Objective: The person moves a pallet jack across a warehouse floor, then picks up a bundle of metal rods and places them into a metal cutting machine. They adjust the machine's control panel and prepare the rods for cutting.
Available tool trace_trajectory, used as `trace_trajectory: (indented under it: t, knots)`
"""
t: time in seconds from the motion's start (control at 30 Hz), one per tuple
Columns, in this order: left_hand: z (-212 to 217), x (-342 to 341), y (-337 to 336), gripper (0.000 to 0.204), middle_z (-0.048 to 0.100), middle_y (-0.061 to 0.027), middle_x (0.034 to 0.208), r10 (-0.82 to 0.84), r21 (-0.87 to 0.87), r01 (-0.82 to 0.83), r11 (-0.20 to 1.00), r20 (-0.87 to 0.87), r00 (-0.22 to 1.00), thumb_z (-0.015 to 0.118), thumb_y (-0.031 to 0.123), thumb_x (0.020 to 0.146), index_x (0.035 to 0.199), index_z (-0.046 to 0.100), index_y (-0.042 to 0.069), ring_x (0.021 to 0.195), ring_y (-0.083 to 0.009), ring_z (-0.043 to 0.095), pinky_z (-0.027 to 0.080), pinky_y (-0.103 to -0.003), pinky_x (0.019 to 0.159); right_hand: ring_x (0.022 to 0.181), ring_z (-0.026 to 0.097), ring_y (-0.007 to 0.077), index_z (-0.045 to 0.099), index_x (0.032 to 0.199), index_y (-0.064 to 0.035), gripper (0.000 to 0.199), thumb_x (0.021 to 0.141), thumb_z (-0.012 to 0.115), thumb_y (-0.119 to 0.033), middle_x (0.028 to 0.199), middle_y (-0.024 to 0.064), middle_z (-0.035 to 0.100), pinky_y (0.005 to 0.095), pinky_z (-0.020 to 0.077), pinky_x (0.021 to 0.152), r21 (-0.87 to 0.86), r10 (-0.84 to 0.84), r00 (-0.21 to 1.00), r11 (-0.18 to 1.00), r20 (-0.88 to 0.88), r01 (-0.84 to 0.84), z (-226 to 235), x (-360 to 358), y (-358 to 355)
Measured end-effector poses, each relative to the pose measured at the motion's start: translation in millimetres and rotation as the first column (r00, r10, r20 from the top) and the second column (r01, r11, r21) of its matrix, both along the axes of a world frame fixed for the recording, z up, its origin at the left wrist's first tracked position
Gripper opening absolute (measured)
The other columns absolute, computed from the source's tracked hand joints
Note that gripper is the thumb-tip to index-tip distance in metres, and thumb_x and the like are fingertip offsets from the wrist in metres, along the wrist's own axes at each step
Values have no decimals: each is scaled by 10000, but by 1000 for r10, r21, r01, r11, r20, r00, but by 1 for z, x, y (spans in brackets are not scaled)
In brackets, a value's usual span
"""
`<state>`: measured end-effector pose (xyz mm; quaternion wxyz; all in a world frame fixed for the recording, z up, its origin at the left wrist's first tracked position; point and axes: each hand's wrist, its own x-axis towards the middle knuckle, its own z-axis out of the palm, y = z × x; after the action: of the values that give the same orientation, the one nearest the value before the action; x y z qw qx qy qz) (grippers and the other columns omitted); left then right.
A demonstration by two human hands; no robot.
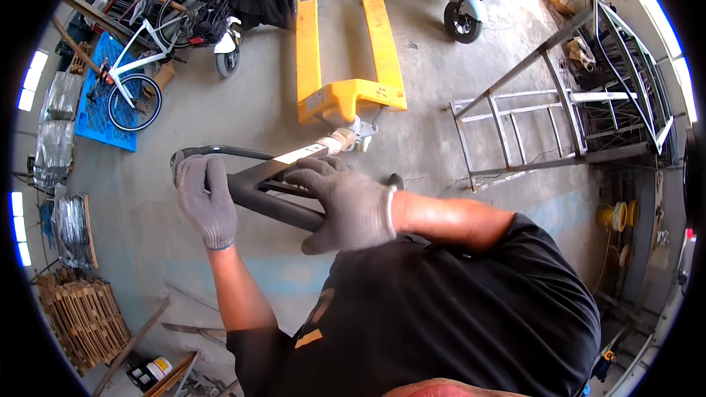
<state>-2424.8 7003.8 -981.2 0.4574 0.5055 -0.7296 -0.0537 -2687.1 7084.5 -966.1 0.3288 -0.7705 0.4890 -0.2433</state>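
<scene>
Pallet-truck handle (276, 209), shaft (283, 161) angling forward-right, beneath right grip (354, 209), spread half-open; left grip (204, 195) at its left end, closure unclear.

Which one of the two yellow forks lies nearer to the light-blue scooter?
The right yellow fork: it lies on the scooter side, while the left yellow fork is farther from it, toward the picture's left.
</scene>
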Motion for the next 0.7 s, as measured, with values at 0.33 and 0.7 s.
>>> trace_trajectory:
  t: [0.33,0.7]
  knots:
    - [4,24,12,216,555,-130,795,117,-53,-125,991,-138,983,664,70,1016,836,591,-23,812,-305,545,457,-456,825,988,768,332,697,1386,-59,643,764,772,-202,1034,165,783,445,590,881,401,177,978,893,110,-207,36,21,-10]
    - [35,37,12,317,516,-68,739,230,-17,-242,970,-248,941,654,202,1053,831,606,-19,724,-165,510,446,-364,698,946,772,417,783,1184,-61,403,791,727,-128,961,215,786,477,608,841,-76,155,972,987,175,-144,42,45,-23]
